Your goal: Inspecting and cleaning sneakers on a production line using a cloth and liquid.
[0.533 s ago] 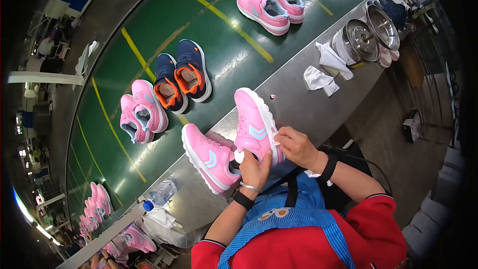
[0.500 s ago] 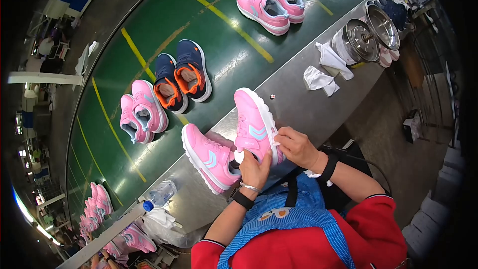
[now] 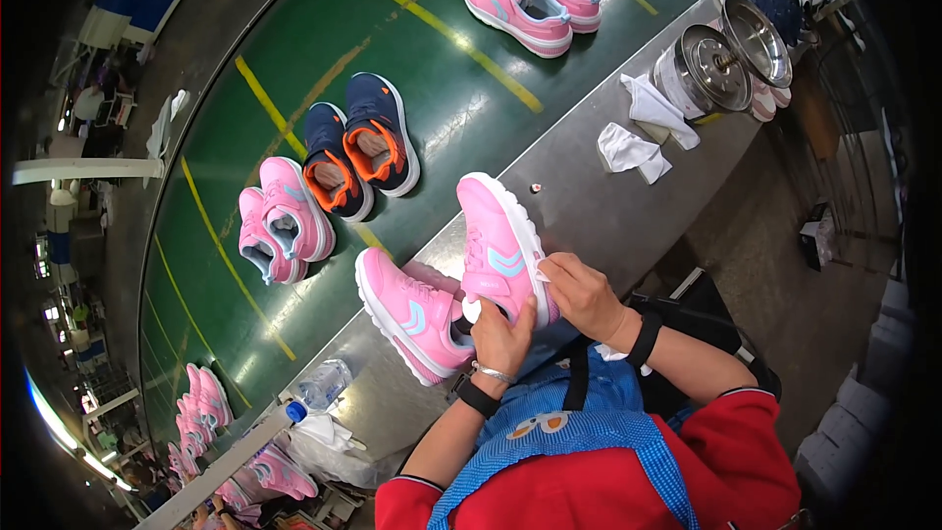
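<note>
My left hand (image 3: 502, 339) is closed round the heel end of a pink sneaker (image 3: 488, 226) with light-blue stripes and a white sole. A round white piece (image 3: 472, 311) shows by its thumb; I cannot tell what it is. My right hand (image 3: 581, 296) pinches what looks like a white cloth (image 3: 543, 276) against the sole's right side, near the heel. More white shows below that palm. Left of the held shoe, a second pink sneaker (image 3: 404, 309) rests on the metal bench, partly behind my left hand.
A green belt (image 3: 432, 128) with yellow lines carries navy-and-orange sneakers (image 3: 358, 152) and pink pairs (image 3: 530, 0). On the metal bench (image 3: 564, 226) lie white cloths (image 3: 633, 152), beside a metal pot (image 3: 702, 74). A clear bottle (image 3: 324, 383) with a blue cap stands lower left.
The view has shifted slightly. Both hands keep nearly the same hold on the sneaker and cloth, the right fingers hardly moved along the sole edge.
</note>
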